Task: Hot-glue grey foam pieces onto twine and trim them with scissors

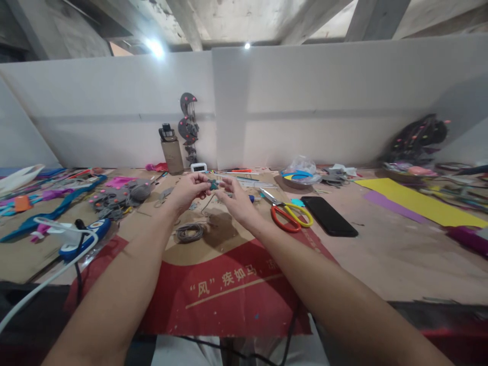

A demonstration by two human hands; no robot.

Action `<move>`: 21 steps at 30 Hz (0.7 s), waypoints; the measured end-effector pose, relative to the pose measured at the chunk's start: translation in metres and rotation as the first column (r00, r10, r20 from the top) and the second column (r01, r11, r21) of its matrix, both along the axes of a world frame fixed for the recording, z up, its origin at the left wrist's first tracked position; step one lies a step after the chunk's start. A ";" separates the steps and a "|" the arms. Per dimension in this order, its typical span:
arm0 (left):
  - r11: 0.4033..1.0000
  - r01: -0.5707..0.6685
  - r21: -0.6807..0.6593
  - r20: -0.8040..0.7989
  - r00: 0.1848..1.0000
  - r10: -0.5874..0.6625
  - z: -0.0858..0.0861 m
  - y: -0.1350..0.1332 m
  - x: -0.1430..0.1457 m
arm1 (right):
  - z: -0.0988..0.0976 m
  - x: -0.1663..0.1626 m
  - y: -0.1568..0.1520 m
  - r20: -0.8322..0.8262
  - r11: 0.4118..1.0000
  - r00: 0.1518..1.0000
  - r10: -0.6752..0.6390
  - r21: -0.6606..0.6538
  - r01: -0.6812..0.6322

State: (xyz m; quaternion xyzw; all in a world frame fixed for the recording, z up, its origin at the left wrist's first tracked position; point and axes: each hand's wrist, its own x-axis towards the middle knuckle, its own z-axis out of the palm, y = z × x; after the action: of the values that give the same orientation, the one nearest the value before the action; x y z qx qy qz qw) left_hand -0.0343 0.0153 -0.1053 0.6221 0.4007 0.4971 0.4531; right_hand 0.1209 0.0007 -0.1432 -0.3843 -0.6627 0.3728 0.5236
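Observation:
Above the cardboard, my left hand pinches a small teal-green piece between thumb and fingertips. My right hand is close on the other side of it, fingers bent together. What its fingertips grip is too small to make out, perhaps a thin cord. Below the hands lies a coil of grey cord. To the right, scissors with one red and one yellow handle lie with their blades pointing away. A red and brown cardboard sheet with printed Chinese characters is under my forearms.
A black phone lies beside the scissors. At left are a blue-and-white power strip with a white cable and grey felt pieces with pink dots. A bottle stands at the back, and yellow sheet lies at right.

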 end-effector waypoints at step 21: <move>0.963 -0.267 -0.019 0.448 0.859 0.247 0.004 0.013 -0.020 | -0.005 0.054 0.024 0.804 0.935 0.564 -0.188 -0.029 0.353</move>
State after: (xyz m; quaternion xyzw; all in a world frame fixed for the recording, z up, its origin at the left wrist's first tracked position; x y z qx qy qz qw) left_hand -0.0545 0.0280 -0.1014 0.4423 0.3544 0.6910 0.4486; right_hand 0.1747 0.0249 -0.1479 -0.6533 -0.7195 0.1398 0.1894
